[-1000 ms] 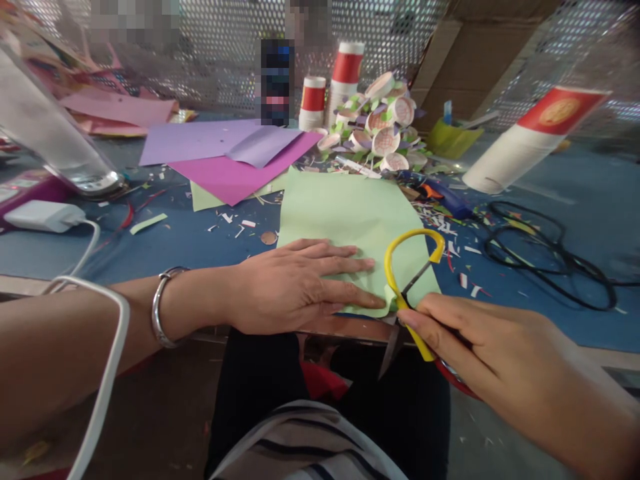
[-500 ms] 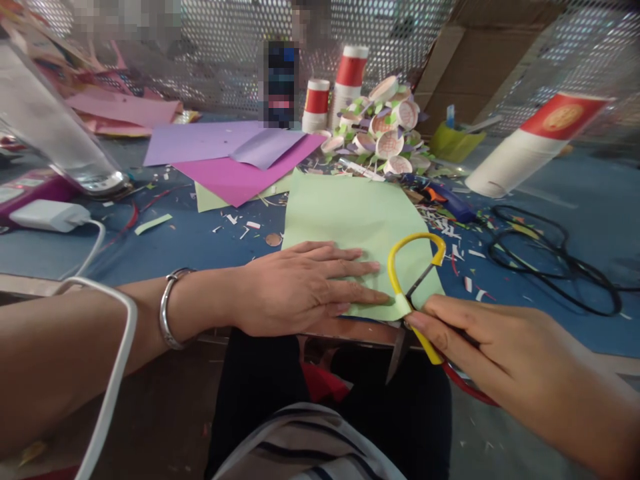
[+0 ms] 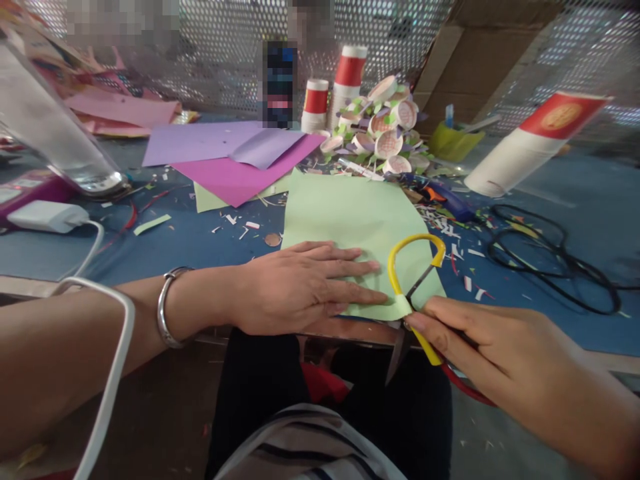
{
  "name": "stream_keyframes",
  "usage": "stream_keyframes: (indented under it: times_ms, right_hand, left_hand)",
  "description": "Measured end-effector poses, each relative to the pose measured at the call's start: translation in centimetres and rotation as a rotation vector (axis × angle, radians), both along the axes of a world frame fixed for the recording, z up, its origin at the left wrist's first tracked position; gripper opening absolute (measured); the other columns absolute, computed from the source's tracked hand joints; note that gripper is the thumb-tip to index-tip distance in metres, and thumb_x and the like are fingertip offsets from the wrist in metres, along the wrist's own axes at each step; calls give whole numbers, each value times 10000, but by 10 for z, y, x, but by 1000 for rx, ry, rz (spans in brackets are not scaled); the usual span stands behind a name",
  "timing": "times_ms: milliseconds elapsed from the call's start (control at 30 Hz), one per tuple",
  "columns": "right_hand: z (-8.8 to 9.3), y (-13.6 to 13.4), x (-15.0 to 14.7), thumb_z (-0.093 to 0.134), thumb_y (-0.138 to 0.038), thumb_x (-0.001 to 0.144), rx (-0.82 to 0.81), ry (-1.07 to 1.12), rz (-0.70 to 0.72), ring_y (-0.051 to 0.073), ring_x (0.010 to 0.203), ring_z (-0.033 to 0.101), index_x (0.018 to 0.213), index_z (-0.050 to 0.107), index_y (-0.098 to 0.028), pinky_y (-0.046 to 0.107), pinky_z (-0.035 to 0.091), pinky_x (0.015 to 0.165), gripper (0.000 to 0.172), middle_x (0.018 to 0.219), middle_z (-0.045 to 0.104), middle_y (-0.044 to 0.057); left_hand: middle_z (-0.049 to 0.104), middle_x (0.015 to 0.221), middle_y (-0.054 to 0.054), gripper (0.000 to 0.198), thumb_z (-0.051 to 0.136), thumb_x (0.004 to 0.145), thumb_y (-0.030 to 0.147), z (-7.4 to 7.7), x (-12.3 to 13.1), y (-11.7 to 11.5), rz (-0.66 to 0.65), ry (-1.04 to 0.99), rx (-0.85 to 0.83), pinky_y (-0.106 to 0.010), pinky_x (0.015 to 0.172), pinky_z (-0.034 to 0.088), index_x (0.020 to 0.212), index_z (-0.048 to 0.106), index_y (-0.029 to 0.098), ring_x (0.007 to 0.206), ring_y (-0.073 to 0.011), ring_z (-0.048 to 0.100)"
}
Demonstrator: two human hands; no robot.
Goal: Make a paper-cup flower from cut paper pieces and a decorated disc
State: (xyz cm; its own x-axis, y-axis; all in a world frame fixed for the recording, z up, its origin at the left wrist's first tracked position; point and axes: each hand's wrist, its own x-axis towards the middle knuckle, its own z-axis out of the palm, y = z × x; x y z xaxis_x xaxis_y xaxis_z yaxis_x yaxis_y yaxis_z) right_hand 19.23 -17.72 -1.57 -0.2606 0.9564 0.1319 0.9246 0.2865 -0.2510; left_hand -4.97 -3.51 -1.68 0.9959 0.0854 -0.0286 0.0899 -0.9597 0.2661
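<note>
A sheet of light green paper lies on the table in front of me, its near edge by the table's front edge. My left hand rests flat on it with the fingers stretched out to the right. In my right hand is a pair of scissors with yellow and red handles, gripped near the pivot. The yellow loop lies over the paper's near right corner, and the blades point down past the table edge. Part of the handles is hidden behind my fingers.
Purple sheets and a magenta sheet lie at back left. Behind the green paper stand cut paper cups in a heap and stacked cups. A cup stack, a black cable and a white cable flank the workspace.
</note>
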Motion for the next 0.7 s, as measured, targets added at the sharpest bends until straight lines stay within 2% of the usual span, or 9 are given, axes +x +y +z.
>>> stream_keyframes:
  times_ms: [167, 333, 500, 633, 700]
  right_hand:
    - [2, -2, -6, 367, -455, 1063, -78, 55, -14, 138, 505, 630, 762, 637, -232, 281, 414, 508, 462, 626, 679, -7]
    - [4, -6, -11, 376, -475, 1056, -91, 91, -43, 131, 479, 584, 713, 602, -241, 279, 394, 496, 472, 571, 621, -20]
    - [3, -18, 0, 383, -536, 1040, -105, 73, -148, 153, 531, 630, 759, 619, -268, 274, 431, 489, 455, 647, 686, -3]
    - [1, -31, 12, 353, -546, 1041, -39, 49, -252, 207, 692, 725, 816, 677, -282, 291, 516, 578, 475, 831, 782, 48]
    - [0, -33, 16, 378, -531, 1038, -12, 37, -273, 214, 702, 735, 832, 697, -283, 293, 527, 584, 454, 841, 790, 51]
  left_hand:
    - [323, 1681, -16, 482, 388, 1068, 336, -3, -1, 2, -16, -53, -21, -472, 1299, 180, 1545, 442, 301, 1585, -243, 210]
    - [321, 1679, -20, 472, 400, 1061, 331, -4, 0, 3, -6, -67, -64, -481, 1299, 174, 1527, 467, 289, 1586, -245, 205]
    - [352, 1668, -25, 432, 358, 1082, 326, 1, 1, 1, 15, -74, -115, -448, 1293, 181, 1482, 510, 264, 1581, -215, 230]
    - [401, 1645, -65, 325, 398, 1072, 357, 3, 1, 2, 42, -99, -195, -453, 1252, 266, 1282, 604, 216, 1560, -228, 291]
    - [419, 1634, -75, 274, 413, 1068, 345, 3, 0, 2, 50, -106, -221, -454, 1240, 281, 1191, 616, 207, 1553, -228, 305]
